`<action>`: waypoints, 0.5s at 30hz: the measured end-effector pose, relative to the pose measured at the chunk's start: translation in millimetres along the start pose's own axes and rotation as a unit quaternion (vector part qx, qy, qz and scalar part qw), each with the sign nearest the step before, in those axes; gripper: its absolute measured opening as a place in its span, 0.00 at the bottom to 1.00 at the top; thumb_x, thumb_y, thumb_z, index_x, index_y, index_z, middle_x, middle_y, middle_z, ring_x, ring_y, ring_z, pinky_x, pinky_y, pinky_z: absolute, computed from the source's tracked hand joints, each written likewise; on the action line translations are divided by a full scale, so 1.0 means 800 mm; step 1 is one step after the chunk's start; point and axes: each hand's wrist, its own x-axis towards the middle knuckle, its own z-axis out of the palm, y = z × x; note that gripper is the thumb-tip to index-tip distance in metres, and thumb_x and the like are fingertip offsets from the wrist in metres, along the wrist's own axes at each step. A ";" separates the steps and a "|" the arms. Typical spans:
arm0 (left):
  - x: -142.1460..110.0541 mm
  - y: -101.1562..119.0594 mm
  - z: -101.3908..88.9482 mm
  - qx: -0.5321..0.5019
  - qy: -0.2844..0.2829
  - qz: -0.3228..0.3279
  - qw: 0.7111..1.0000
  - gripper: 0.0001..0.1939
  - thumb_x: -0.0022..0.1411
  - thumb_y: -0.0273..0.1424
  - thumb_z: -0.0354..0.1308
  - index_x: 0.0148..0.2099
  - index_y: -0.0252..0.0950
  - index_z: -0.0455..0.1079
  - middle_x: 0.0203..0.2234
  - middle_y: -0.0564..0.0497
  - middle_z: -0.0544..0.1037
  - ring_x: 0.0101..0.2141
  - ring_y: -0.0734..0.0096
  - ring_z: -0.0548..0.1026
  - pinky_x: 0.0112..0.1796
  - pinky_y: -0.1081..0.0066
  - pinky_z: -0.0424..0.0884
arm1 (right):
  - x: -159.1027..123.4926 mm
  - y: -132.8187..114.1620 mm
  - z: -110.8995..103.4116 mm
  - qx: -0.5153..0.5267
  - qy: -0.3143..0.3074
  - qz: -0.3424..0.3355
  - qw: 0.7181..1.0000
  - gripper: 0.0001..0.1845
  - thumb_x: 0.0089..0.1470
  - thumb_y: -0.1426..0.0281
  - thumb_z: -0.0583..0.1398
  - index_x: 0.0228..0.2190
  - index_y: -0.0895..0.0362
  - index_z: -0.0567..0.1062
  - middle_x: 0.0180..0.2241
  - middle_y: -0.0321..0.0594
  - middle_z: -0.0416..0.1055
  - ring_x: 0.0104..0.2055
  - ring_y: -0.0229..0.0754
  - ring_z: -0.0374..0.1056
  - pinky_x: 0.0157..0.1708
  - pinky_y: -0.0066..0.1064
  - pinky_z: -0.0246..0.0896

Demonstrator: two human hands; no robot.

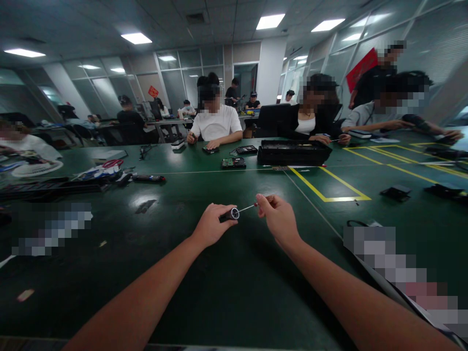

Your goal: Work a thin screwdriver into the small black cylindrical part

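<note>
My left hand [212, 225] is closed around a dark cylinder [234, 213] with a bright ring at its end, turned toward the right. Its kind cannot be made out. My right hand [280, 217] pinches a thin screwdriver [247, 208], most of whose handle is hidden by the fingers. The metal shaft points left, and its tip meets or lies just in front of the ringed end. Both hands are held above the green table [204, 302].
A long black case [294, 155] and an opened device with a green circuit board [233, 163] lie ahead. A dark pen-like tool [149, 178] is at the left, and a small black part [396, 193] at the right. Several people sit across the table.
</note>
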 end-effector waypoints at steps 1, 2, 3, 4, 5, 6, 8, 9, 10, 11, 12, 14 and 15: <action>0.000 0.000 0.000 0.000 0.001 -0.001 1.000 0.21 0.59 0.31 0.68 0.55 0.45 0.74 0.44 0.51 0.80 0.44 0.60 0.73 0.54 0.54 0.64 | -0.001 -0.003 -0.002 -0.036 0.003 -0.003 0.999 0.25 0.55 0.47 0.60 0.26 0.56 0.75 0.20 0.37 0.71 0.23 0.41 0.66 0.26 0.33 0.58; 0.000 0.000 0.000 0.000 0.002 -0.001 1.000 0.21 0.59 0.31 0.68 0.55 0.45 0.74 0.44 0.51 0.80 0.44 0.60 0.74 0.54 0.54 0.64 | -0.001 -0.007 -0.003 -0.066 0.007 -0.011 0.998 0.25 0.55 0.46 0.60 0.25 0.56 0.75 0.19 0.36 0.69 0.22 0.41 0.65 0.25 0.33 0.56; 0.000 0.000 0.000 -0.001 0.003 -0.001 1.000 0.21 0.59 0.31 0.68 0.54 0.44 0.74 0.45 0.51 0.80 0.45 0.59 0.74 0.54 0.54 0.64 | -0.001 -0.010 -0.004 -0.088 0.009 -0.019 0.996 0.25 0.54 0.46 0.60 0.24 0.56 0.75 0.18 0.36 0.68 0.22 0.41 0.64 0.24 0.33 0.55; 0.000 -0.001 0.000 -0.001 0.002 0.000 1.000 0.20 0.59 0.31 0.68 0.54 0.44 0.74 0.45 0.51 0.80 0.45 0.59 0.74 0.54 0.54 0.64 | -0.001 -0.012 -0.005 -0.102 0.005 -0.029 0.994 0.25 0.55 0.47 0.60 0.24 0.56 0.74 0.18 0.36 0.68 0.22 0.41 0.64 0.25 0.33 0.55; 0.001 -0.002 0.000 -0.001 0.000 0.001 1.000 0.20 0.58 0.30 0.68 0.54 0.44 0.74 0.46 0.51 0.80 0.45 0.59 0.74 0.54 0.54 0.64 | -0.001 -0.013 -0.006 -0.104 -0.005 -0.039 0.994 0.23 0.55 0.48 0.59 0.25 0.56 0.75 0.19 0.36 0.69 0.22 0.41 0.65 0.25 0.34 0.56; 0.001 -0.003 0.001 0.000 -0.002 0.002 1.000 0.20 0.58 0.30 0.68 0.54 0.44 0.75 0.46 0.51 0.80 0.46 0.59 0.74 0.54 0.54 0.64 | -0.001 -0.013 -0.006 -0.100 -0.020 -0.049 0.994 0.22 0.56 0.50 0.59 0.26 0.56 0.75 0.21 0.37 0.70 0.24 0.42 0.66 0.26 0.34 0.57; 0.001 -0.006 0.001 0.002 -0.005 0.004 1.000 0.20 0.58 0.29 0.68 0.53 0.44 0.75 0.46 0.51 0.80 0.46 0.59 0.74 0.54 0.54 0.64 | -0.001 -0.012 -0.006 -0.082 -0.053 -0.071 0.993 0.16 0.58 0.56 0.57 0.31 0.56 0.75 0.26 0.39 0.73 0.27 0.43 0.68 0.29 0.34 0.60; 0.001 -0.008 0.001 0.004 -0.005 0.004 1.000 0.21 0.58 0.29 0.68 0.54 0.44 0.75 0.46 0.51 0.80 0.46 0.60 0.74 0.53 0.54 0.64 | -0.001 -0.011 -0.006 -0.072 -0.065 -0.082 0.992 0.13 0.58 0.58 0.57 0.34 0.55 0.74 0.29 0.39 0.74 0.29 0.43 0.69 0.30 0.34 0.61; 0.001 -0.009 0.001 0.007 -0.003 0.003 1.000 0.21 0.58 0.29 0.68 0.54 0.45 0.74 0.46 0.52 0.80 0.46 0.60 0.74 0.53 0.55 0.64 | -0.001 -0.011 -0.006 -0.065 -0.073 -0.091 0.991 0.11 0.58 0.61 0.57 0.35 0.55 0.74 0.30 0.39 0.74 0.31 0.43 0.69 0.31 0.34 0.61; 0.001 -0.010 0.001 0.009 -0.001 0.001 1.000 0.21 0.58 0.29 0.68 0.54 0.45 0.74 0.46 0.52 0.80 0.46 0.60 0.74 0.53 0.55 0.65 | -0.002 -0.011 -0.006 -0.064 -0.078 -0.096 0.990 0.10 0.58 0.62 0.57 0.36 0.55 0.73 0.31 0.39 0.74 0.32 0.43 0.70 0.32 0.34 0.62; 0.001 -0.011 0.001 0.012 0.002 -0.001 1.000 0.21 0.59 0.30 0.68 0.55 0.45 0.74 0.46 0.52 0.80 0.46 0.60 0.74 0.53 0.55 0.65 | -0.002 -0.011 -0.006 -0.068 -0.081 -0.095 0.990 0.10 0.58 0.62 0.56 0.36 0.54 0.73 0.30 0.38 0.74 0.31 0.43 0.69 0.32 0.34 0.61; 0.001 -0.011 0.001 0.016 0.009 -0.005 1.000 0.21 0.59 0.30 0.67 0.55 0.46 0.74 0.46 0.52 0.80 0.46 0.60 0.74 0.53 0.55 0.65 | -0.004 -0.014 -0.007 -0.094 -0.081 -0.087 0.988 0.14 0.61 0.59 0.54 0.34 0.54 0.74 0.26 0.37 0.72 0.28 0.42 0.68 0.29 0.33 0.58; 0.000 -0.011 0.001 0.017 0.010 -0.007 1.000 0.21 0.59 0.30 0.67 0.55 0.46 0.74 0.46 0.51 0.80 0.46 0.60 0.74 0.53 0.55 0.65 | -0.004 -0.015 -0.007 -0.112 -0.077 -0.084 0.987 0.18 0.63 0.57 0.52 0.32 0.54 0.74 0.24 0.37 0.71 0.27 0.42 0.67 0.28 0.33 0.56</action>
